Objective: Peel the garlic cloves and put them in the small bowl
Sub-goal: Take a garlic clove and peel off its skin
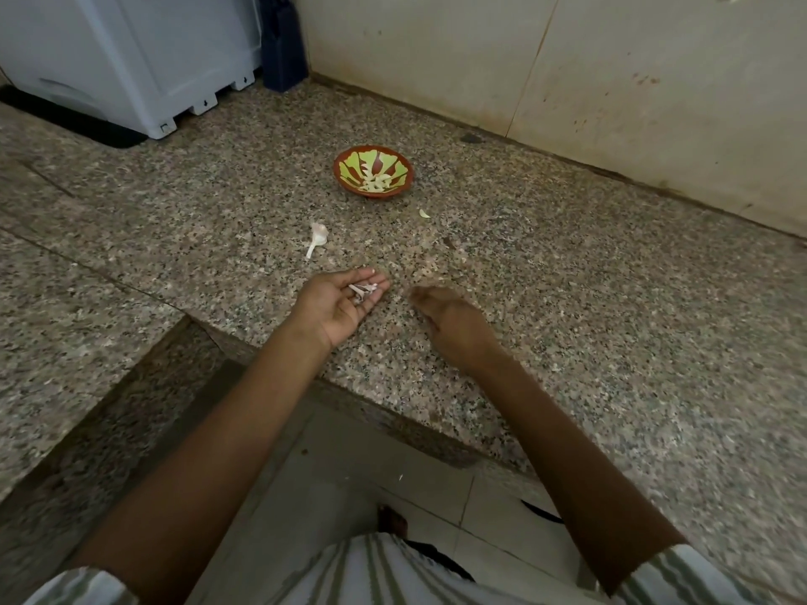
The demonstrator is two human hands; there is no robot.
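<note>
- The left hand (338, 305) lay palm up, its fingers (381, 282) loosely spread and only slightly bent, cradling papery garlic skins (362, 290).
- The right hand (454, 325) hovered palm down just beside them over the counter (567, 299); it was blurred, so I could not tell its grip.
- Beyond both sets of fingertips sat the small bowl (349, 161), holding peeled cloves (375, 183).
- An unpeeled garlic piece (318, 235) lay near the left fingers, between them and the bowl.

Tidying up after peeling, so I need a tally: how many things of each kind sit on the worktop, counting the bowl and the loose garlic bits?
Small bowl: 1
Garlic stalk remnant: 1
Loose pale garlic piece: 1
Total: 3
Peeled cloves in the bowl are too clumped to count.
</note>
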